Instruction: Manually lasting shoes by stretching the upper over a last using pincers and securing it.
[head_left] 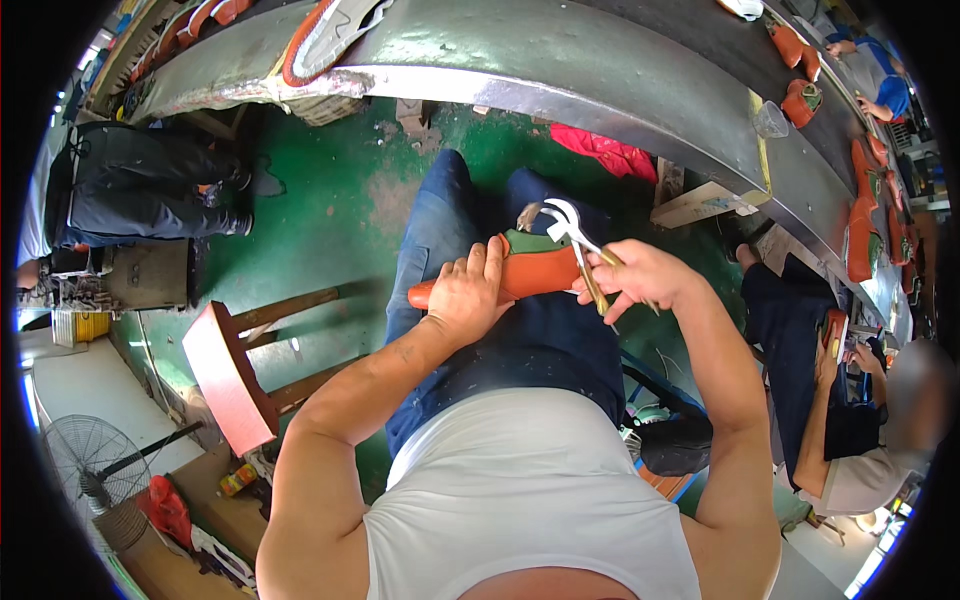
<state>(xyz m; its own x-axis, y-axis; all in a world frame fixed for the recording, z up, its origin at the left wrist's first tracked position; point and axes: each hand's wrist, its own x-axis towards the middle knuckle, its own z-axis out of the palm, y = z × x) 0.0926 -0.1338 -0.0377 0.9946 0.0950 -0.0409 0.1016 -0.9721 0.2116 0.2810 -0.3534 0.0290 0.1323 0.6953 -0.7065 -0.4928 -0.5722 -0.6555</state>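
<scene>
An orange shoe last (pixel 545 274) with a green patch on its upper side lies across my lap. My left hand (pixel 468 295) is closed over its left part, fingers wrapped across the top. In my right hand (pixel 640 276) is a pair of lasting pincers (pixel 566 222) with a bright metal head and brass-coloured handles. The pincers' head sits over the right end of the last, close to the green part. A small brownish piece shows beside the jaws; I cannot tell whether they grip it.
A long metal-topped bench (pixel 560 60) curves across the front, with more orange lasts (pixel 862 235) along its right. On the left are a wooden stool (pixel 228 375), a fan (pixel 95 470) and a standing person (pixel 150 185). Another person (pixel 850 440) sits at the right.
</scene>
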